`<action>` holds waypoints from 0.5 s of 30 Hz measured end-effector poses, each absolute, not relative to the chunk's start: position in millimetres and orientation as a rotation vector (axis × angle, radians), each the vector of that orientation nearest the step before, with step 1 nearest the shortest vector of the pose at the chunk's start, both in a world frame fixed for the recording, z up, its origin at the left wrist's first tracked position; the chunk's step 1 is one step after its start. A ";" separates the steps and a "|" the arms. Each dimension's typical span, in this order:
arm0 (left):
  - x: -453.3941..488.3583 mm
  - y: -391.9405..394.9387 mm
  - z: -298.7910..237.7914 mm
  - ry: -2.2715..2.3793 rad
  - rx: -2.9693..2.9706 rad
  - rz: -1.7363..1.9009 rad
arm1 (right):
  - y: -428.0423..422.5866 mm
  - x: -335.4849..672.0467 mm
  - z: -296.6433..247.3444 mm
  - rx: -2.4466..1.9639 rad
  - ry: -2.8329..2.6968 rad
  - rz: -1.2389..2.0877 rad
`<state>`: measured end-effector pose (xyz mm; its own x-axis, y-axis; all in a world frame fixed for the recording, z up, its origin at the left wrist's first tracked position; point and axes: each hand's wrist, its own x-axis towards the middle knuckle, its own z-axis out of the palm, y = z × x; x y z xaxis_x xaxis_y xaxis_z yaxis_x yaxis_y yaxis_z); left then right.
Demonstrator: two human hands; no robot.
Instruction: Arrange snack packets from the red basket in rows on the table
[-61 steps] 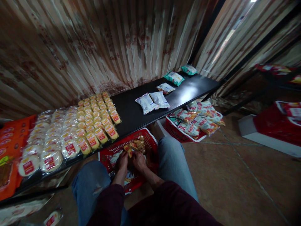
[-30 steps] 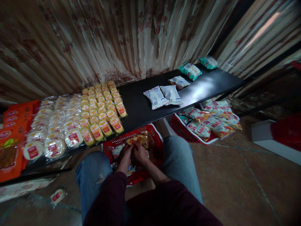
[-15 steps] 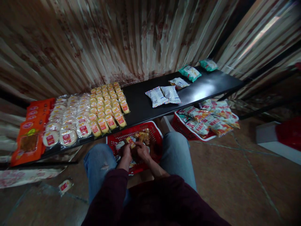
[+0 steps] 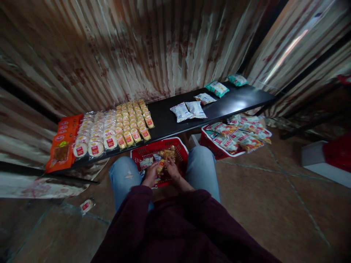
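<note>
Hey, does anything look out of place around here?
Yes: a pale, red-labelled packet lies alone on the floor at lower left, while similar-looking packets are lined up on the black shelf.

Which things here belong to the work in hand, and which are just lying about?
Apparently in use:
left hand, holding a yellow oblong plastic-wrapped packet
right hand, beside that packet
red plastic basket beneath both hands
similar yellow packets on the black shelf

Apparently lying about:
pale round packet on the floor
flat orange plastic packets
beige pleated fabric curtain
</note>
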<state>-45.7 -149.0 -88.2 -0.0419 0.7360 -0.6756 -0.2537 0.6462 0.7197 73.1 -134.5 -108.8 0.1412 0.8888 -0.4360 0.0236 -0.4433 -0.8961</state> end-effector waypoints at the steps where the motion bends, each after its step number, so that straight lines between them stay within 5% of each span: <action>1: -47.2 -150.3 -86.1 1.392 0.450 0.825 | -135.4 73.8 -107.5 -1.606 -0.810 1.446; 15: -59.4 -164.6 -66.5 1.175 0.177 1.273 | -148.0 74.6 -92.1 -1.476 -0.707 1.611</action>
<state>-59.4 -164.6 -66.5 -0.1576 0.8004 -0.5784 -0.6400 0.3632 0.6771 74.6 -148.0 -92.1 0.0233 0.8539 -0.5199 -0.1958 -0.5061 -0.8400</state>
